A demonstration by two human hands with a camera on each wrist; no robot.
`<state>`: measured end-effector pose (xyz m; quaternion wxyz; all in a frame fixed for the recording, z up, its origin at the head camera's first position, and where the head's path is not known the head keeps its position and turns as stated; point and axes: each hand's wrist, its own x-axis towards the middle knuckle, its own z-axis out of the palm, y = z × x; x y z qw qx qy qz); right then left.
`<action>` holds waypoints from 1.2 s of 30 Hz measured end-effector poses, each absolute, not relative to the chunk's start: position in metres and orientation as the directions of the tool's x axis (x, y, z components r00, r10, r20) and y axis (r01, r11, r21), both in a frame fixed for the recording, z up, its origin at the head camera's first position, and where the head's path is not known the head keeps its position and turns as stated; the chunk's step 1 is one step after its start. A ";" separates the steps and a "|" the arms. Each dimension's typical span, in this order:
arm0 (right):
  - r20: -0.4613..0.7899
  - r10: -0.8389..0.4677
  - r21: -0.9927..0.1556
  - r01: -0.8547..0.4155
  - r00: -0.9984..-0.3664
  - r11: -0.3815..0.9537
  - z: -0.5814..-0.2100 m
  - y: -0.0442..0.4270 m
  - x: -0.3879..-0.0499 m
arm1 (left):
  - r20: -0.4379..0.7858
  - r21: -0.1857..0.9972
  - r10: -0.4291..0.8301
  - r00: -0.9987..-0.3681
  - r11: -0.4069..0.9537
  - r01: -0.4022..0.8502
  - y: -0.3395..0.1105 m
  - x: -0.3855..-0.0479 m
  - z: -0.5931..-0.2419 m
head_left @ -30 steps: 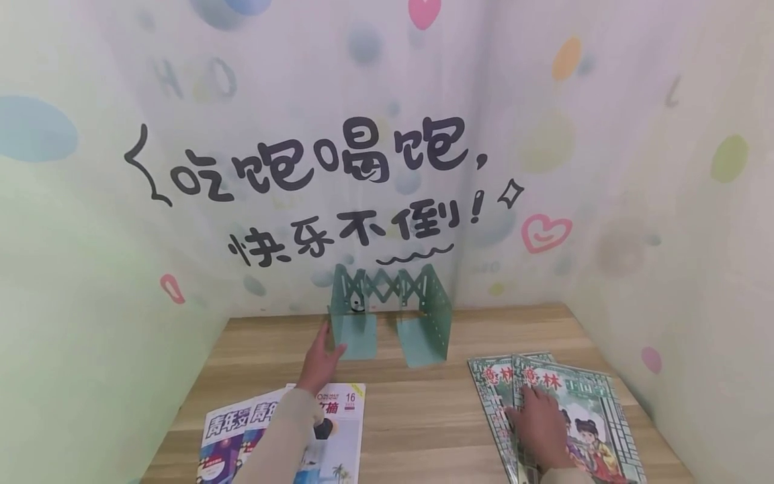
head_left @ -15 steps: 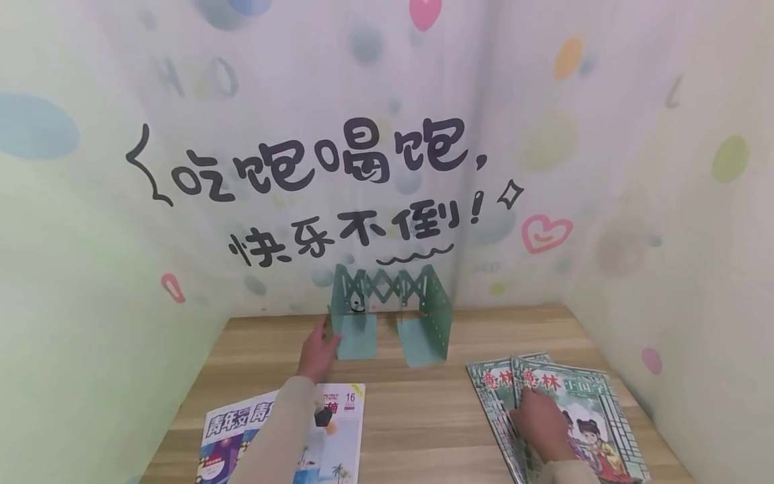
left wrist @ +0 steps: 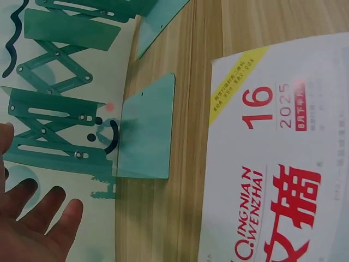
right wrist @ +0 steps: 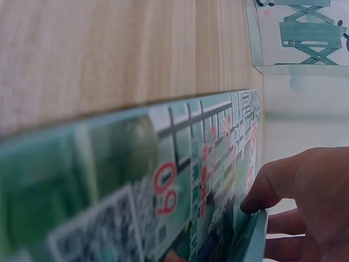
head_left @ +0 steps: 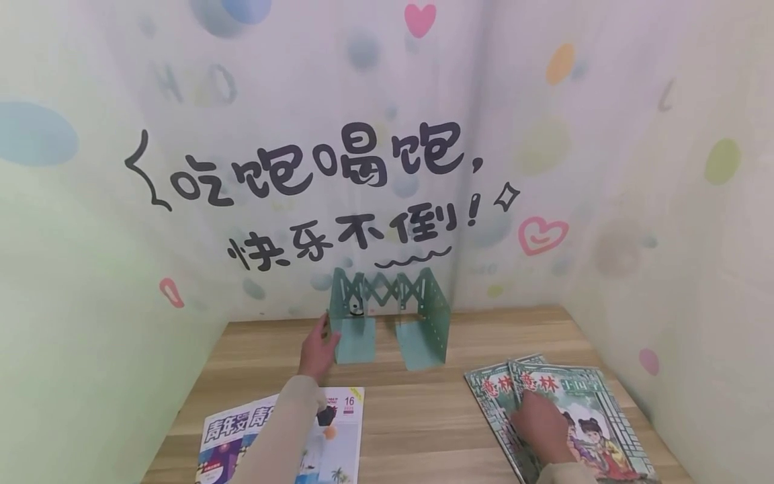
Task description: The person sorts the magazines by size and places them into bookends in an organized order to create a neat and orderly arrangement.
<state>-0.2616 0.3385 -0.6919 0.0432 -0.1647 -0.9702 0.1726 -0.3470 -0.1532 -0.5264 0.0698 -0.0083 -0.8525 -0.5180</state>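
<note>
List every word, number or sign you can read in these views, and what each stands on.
"吃饱喝饱, 快乐不倒!": the back wall.
Faint "H", "O": the same wall.
"意林": both the left green magazine and the right green magazine.
"09": the left green magazine.
"16", "2025", "QINGNIAN WENZHAI", "摘": the white magazine.
"青年": the leftmost magazine.
"青": the magazine beside it.
Too small or blurred: the yellow corner's fine print, other cover print, a QR-like block.
</note>
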 end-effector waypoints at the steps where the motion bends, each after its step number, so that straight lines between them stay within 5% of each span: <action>1: 0.006 0.353 -0.332 0.331 -0.936 0.883 -0.669 0.327 -0.257 | 0.137 0.879 -0.059 -0.989 0.467 0.094 -0.152 -0.347 -0.524; 4: -0.084 0.267 -0.339 0.280 -0.960 0.898 -0.608 0.301 -0.236 | 0.171 0.866 -0.064 -0.983 0.486 0.119 -0.148 -0.346 -0.518; 8: -0.084 0.275 -0.341 0.287 -0.958 0.895 -0.581 0.289 -0.223 | 0.206 0.851 -0.062 -0.977 0.503 0.147 -0.146 -0.348 -0.513; 36: 0.079 0.328 -0.422 0.267 -0.941 0.866 -0.583 0.287 -0.211 | 0.241 0.860 -0.106 -0.965 0.484 0.162 -0.146 -0.356 -0.513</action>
